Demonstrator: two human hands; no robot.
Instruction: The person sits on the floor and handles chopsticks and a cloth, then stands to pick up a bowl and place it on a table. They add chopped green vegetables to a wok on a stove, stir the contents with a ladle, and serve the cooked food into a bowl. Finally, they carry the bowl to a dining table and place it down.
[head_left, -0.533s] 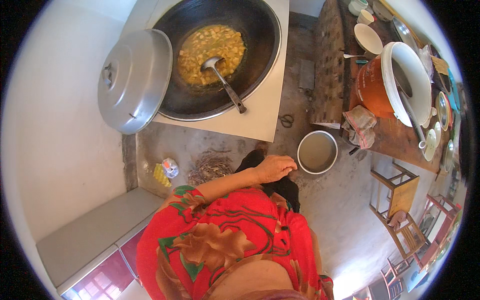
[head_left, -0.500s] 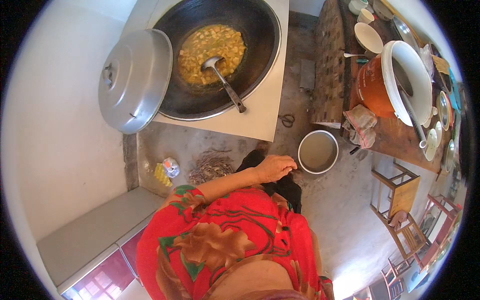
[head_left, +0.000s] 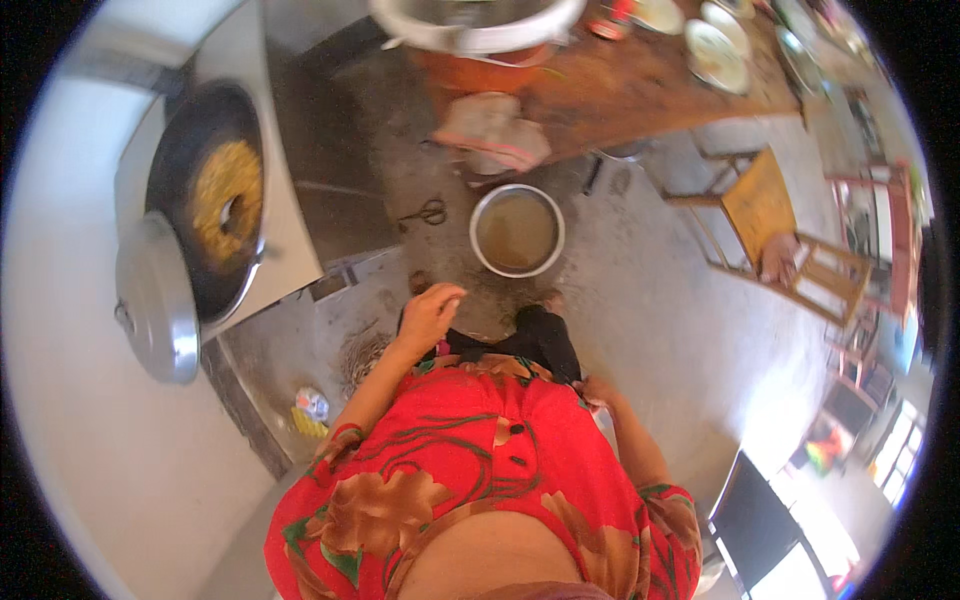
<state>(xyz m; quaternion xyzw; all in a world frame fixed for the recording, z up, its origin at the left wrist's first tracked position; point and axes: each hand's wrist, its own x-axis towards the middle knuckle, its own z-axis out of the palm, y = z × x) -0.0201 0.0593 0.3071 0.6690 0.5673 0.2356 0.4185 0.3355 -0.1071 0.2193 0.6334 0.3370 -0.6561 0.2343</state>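
My left hand (head_left: 430, 315) hangs in front of my body, its fingers bent and drawn together, with nothing showing in them. A round metal basin (head_left: 517, 231) of cloudy brownish water stands on the floor beyond it. My right hand (head_left: 598, 392) is low against my right hip, beside my dark trousers; its fingers are small and blurred, so their hold is unclear. At the left, a black wok (head_left: 180, 140) holds cooked yellowish diced food (head_left: 226, 190), with a ladle (head_left: 232, 214) lying in it, partly smeared. The domed metal lid (head_left: 158, 300) leans by the wok's near side.
A wooden table (head_left: 620, 95) at the back carries an orange bucket (head_left: 470, 72), a hanging rag (head_left: 492, 130) and several bowls. Scissors (head_left: 431, 211) lie on the floor left of the basin. A wooden chair (head_left: 750, 208) stands at the right, and dry twigs (head_left: 362, 355) lie near my left forearm.
My view has turned to the right, so the wok and lid now sit farther left and the basin is ahead. My right hand has come into view; my left hand remains raised before me.
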